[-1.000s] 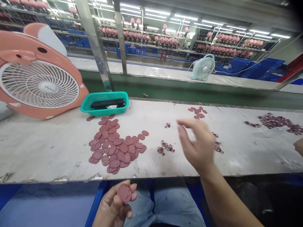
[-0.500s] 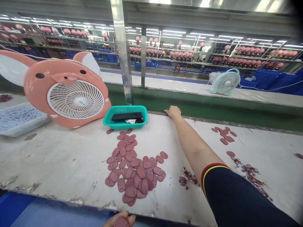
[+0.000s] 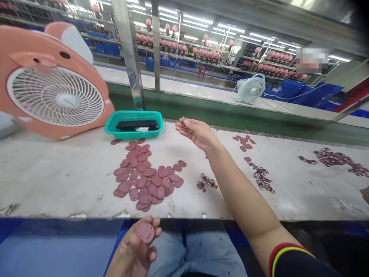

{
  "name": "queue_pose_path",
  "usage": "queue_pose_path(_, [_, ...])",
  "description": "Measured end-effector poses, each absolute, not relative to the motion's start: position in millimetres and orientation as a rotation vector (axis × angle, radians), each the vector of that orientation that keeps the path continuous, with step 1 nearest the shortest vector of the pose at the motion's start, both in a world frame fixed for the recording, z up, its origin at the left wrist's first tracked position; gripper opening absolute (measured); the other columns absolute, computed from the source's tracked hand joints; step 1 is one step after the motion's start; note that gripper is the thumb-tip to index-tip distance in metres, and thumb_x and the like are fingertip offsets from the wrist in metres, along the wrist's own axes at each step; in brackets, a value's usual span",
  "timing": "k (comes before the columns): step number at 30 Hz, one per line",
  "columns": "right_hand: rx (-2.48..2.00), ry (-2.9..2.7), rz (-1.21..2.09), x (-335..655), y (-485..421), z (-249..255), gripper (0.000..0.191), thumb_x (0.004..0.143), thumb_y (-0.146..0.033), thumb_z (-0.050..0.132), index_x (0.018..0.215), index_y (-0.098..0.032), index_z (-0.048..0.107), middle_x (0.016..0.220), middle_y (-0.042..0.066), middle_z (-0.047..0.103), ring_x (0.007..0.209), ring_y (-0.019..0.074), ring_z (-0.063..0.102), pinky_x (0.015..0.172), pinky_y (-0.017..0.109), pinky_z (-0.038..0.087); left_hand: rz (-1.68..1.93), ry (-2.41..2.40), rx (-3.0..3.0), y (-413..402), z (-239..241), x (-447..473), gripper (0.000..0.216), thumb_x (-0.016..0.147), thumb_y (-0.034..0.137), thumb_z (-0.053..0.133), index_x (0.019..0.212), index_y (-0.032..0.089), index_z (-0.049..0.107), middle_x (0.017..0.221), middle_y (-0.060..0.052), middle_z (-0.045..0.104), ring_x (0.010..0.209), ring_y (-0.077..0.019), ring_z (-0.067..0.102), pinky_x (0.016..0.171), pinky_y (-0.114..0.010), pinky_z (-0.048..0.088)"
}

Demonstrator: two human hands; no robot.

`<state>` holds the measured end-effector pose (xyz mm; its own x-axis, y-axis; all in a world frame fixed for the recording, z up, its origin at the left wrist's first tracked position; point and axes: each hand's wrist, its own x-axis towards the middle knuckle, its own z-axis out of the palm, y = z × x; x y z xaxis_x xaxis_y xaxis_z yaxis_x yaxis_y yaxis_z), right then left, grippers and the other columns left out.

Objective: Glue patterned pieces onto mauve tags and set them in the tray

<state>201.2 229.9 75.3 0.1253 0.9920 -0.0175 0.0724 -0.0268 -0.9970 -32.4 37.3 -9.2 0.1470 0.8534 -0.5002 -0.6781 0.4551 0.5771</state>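
Observation:
My left hand (image 3: 135,246), in front of the table's near edge, grips a flat mauve oval disc (image 3: 145,232) with small dark slots, its face turned up. Over the far side of the table is my right hand (image 3: 197,132), palm partly turned up, with a small reddish-brown shiny piece (image 3: 183,121) between thumb and fingers. How many pieces it holds is hard to tell. A loose pile of similar mauve discs (image 3: 150,181) spreads across the table between my hands. Small brown-and-white shiny parts (image 3: 206,181) lie in a cluster left of my right forearm.
A green basket (image 3: 134,135) with a black object inside stands beside a large orange pig-shaped fan (image 3: 57,84). More discs (image 3: 244,142) and shiny parts (image 3: 262,179) lie to the right. Another person's hand (image 3: 365,193) shows at the right edge.
My right hand has lifted from the table's far edge and turned palm upward, a small piece now showing in its fingers. My left hand has risen further into view with the disc. The view has shifted right.

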Motion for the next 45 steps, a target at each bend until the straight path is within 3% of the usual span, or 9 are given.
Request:
queue_pose_path(2, [-1.215, -1.173, 1.198, 185.7, 177.6, 73.2, 0.021, 0.102, -0.035, 0.050, 0.105, -0.019, 0.064, 0.110, 0.004, 0.073, 0.096, 0.0118, 0.071, 0.084, 0.027, 0.059, 1.095, 0.888, 0.253, 29.6, -3.7, -27.6, 0.042, 0.053, 0.047, 0.093, 0.086, 0.024, 0.081, 0.084, -0.003, 0.077, 0.070, -0.0131, 0.068, 0.043, -0.013, 0.047])
queue_pose_path(7, [-0.998, -1.156, 1.419, 167.3, 66.5, 50.1, 0.020, 0.085, -0.036, 0.075, 0.098, -0.022, 0.072, 0.089, 0.002, 0.075, 0.073, 0.0113, 0.071, 0.066, 0.022, 0.060, 0.997, 0.953, 0.267, 10.7, 13.6, -23.6, 0.047, 0.050, 0.052, 0.092, 0.084, 0.021, 0.081, 0.081, -0.006, 0.072, 0.066, -0.0129, 0.062, 0.043, -0.015, 0.044])
queue_pose_path(12, [-1.071, -1.344, 1.475, 165.8, 16.5, 42.6, 0.022, 0.093, -0.027, 0.066, 0.113, -0.028, 0.072, 0.098, 0.003, 0.076, 0.083, 0.0128, 0.072, 0.075, 0.025, 0.060, 0.950, 0.993, 0.266, 0.7, 23.6, -20.8, 0.047, 0.048, 0.050, 0.093, 0.080, 0.019, 0.081, 0.073, -0.005, 0.070, 0.062, -0.0129, 0.061, 0.044, -0.015, 0.045])
queue_pose_path(21, [-1.024, -1.715, 1.102, 165.2, 9.0, 48.8, 0.017, 0.088, -0.020, 0.072, 0.104, -0.026, 0.075, 0.090, 0.000, 0.075, 0.081, 0.0123, 0.069, 0.075, 0.023, 0.054, 0.856, 0.843, 0.429, 0.7, 10.4, -22.3, 0.039, 0.061, 0.055, 0.087, 0.074, 0.018, 0.081, 0.067, -0.004, 0.065, 0.062, -0.0124, 0.055, 0.045, -0.014, 0.046])
queue_pose_path(29, [-0.981, -1.850, 1.066, 170.1, 13.4, 50.8, 0.030, 0.091, -0.018, 0.068, 0.117, -0.033, 0.072, 0.090, 0.000, 0.073, 0.082, 0.0124, 0.067, 0.074, 0.025, 0.053, 0.826, 0.890, 0.401, 1.5, 19.3, -17.7, 0.040, 0.055, 0.054, 0.090, 0.059, 0.017, 0.075, 0.064, -0.005, 0.064, 0.061, -0.0129, 0.055, 0.043, -0.015, 0.046])
queue_pose_path(45, [-0.910, -2.022, 1.019, 174.0, 19.3, 60.5, 0.026, 0.094, -0.016, 0.063, 0.115, -0.028, 0.071, 0.087, 0.001, 0.074, 0.080, 0.0133, 0.066, 0.072, 0.024, 0.052, 0.833, 0.857, 0.377, 2.1, 13.7, -14.7, 0.035, 0.059, 0.050, 0.089, 0.066, 0.017, 0.079, 0.064, -0.003, 0.065, 0.056, -0.0096, 0.057, 0.042, -0.012, 0.048])
